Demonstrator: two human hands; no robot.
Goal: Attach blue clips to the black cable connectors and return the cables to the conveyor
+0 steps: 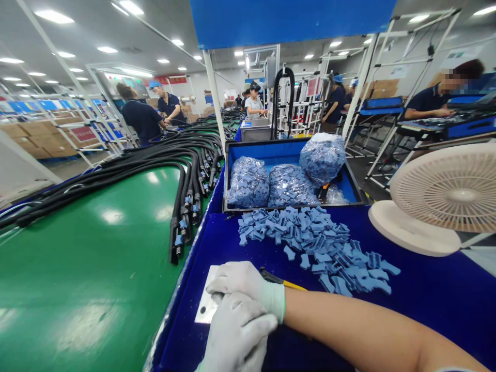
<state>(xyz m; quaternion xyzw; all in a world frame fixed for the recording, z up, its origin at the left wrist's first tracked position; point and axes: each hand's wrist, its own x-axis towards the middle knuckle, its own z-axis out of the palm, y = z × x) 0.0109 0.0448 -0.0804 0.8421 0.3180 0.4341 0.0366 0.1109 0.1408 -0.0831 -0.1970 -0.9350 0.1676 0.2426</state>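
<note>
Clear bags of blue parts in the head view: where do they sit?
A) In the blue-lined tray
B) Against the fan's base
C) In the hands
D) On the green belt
A: the clear bags lie inside the blue-lined tray, behind the loose blue parts on the mat.

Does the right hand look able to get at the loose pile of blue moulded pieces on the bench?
Likely yes. The white-gloved right hand rests beside the blue moulded pieces on the same blue bench top; only a slim yellow-handled tool lies between.

Gloved hands (237, 310) — stacked; forearm (349, 330) bare
</note>
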